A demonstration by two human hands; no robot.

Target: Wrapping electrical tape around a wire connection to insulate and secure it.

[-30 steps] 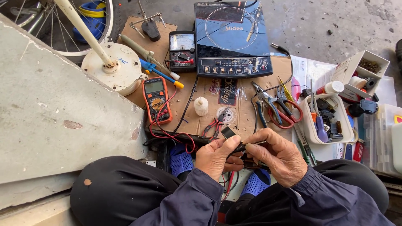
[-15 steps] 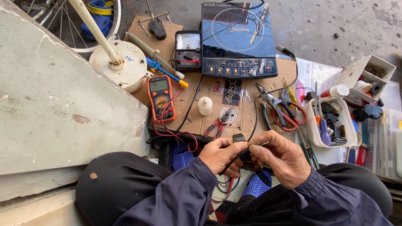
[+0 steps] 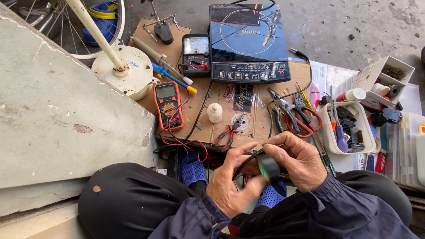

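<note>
A roll of black tape [image 3: 268, 168] sits between both hands, low in the frame over the person's lap, just in front of the cardboard surface [image 3: 261, 121]. With it runs a black cable [image 3: 248, 159], which slants up from under the left hand towards the right thumb. The roll looks light and stiff, a hard ring that will not crush, best pinched across its flat sides; its loose end is likely sticky and stretchy. The cable looks thin, limp and smooth, so it probably wants holding close to the spot being worked.

The left hand [image 3: 230, 188] has its fingers curled shut around the roll's near side, thumb pressed on it. The right hand [image 3: 299, 161] closes from above, fingers bent over the roll and cable; whether it grips tape end or cable cannot be told.

Just beyond on the surface lie small red cutters [image 3: 229, 131], a white bottle [image 3: 215, 112] and an orange multimeter [image 3: 168, 105] with red leads. Farther back is an induction cooker [image 3: 248, 42], and to the right pliers [image 3: 283, 110] and a white tray [image 3: 328, 137] of parts.
</note>
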